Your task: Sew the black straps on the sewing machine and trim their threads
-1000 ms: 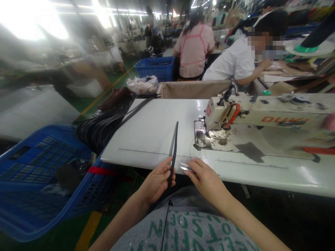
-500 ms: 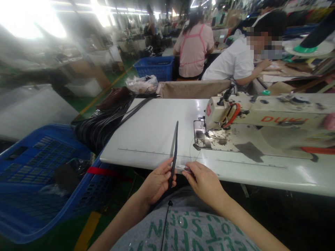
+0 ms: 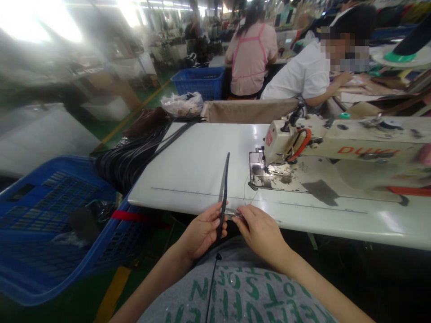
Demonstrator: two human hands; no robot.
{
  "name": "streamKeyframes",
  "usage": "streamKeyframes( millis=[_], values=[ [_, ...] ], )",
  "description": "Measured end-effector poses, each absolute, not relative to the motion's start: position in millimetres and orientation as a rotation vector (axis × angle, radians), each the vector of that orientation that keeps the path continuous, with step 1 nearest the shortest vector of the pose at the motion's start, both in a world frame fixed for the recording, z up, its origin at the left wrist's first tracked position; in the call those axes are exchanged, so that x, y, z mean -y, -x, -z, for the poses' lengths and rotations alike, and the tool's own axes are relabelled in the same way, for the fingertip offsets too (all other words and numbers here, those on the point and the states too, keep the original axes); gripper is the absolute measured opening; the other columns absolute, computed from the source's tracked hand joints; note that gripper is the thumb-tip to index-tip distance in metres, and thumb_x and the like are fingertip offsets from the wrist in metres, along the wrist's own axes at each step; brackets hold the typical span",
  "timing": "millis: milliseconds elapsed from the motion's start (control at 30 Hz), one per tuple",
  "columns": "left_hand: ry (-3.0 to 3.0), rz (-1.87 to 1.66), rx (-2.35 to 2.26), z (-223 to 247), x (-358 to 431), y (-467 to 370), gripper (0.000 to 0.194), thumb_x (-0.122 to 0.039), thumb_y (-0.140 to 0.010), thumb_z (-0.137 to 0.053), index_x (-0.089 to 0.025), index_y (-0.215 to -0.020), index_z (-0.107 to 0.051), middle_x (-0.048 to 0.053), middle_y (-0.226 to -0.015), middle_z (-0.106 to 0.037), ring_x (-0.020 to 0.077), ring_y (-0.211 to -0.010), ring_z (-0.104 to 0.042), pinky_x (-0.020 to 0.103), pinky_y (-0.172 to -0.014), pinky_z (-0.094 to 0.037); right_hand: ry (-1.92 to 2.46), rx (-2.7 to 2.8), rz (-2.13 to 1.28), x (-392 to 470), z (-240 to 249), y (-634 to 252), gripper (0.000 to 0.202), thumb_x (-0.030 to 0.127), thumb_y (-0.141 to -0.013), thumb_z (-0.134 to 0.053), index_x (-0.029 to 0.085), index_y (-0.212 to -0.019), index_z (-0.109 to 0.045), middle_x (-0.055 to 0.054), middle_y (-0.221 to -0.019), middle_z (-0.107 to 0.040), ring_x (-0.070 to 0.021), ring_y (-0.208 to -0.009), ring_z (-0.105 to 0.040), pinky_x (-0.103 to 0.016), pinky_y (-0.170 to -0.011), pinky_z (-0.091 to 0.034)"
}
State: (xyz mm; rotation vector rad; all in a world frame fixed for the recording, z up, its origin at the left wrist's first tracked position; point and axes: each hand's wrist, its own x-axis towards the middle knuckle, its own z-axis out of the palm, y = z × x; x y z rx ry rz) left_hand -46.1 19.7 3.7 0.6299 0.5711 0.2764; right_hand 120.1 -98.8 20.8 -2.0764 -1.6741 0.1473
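Lower left: blue crate [image 3: 35, 294], red strap [image 3: 134, 216] at rim
Plastic bag [image 3: 182, 104]: crumpled, contents perhaps pale
Back: pink-clad person [image 3: 251, 58] beside blue basket [image 3: 198, 84]

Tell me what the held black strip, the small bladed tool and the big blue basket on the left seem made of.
Black strip: possibly leather or a synthetic, fairly matte; it stands up without drooping.
Small bladed tool: likely bare metal; its blades look silvery-grey.
Blue basket: probably molded plastic, smooth and slightly shiny, judging by its even color and lattice walls.
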Motion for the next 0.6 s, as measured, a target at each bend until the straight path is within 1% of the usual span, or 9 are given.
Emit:
streamKeyframes(
  millis=[233,600],
  values=[
    [-0.611,-0.280,-0.577,-5.7,-17.8,45.6,0.052,-0.012,-0.081,-0.075,-0.022,-0.131,-0.065,0.007,-0.110,-0.059,0.0120,-0.084,-0.056,0.027,-0.075,-0.047,2.071,1.735,-0.164,99.9,-20.1,-119.2,0.010,0.028,-0.102,-0.055,0.020,-0.097,-0.061,-0.006,-0.090,-0.066,-0.0217,-0.081,-0.062,-0.033,-0.072,-0.045],
    [-0.593,-0.276,-0.588,-5.2,-16.6,43.5,0.052,-0.010,-0.081,-0.074,-0.021,-0.131,-0.066,0.007,-0.108,-0.059,0.0123,-0.084,-0.056,0.027,-0.075,-0.048,2.112,1.773,-0.095,100.8,-20.0,-118.1,0.012,0.028,-0.102,-0.055,0.020,-0.095,-0.061,-0.005,-0.088,-0.065,-0.0218,-0.080,-0.061,-0.032,-0.071,-0.042]
  ],
)
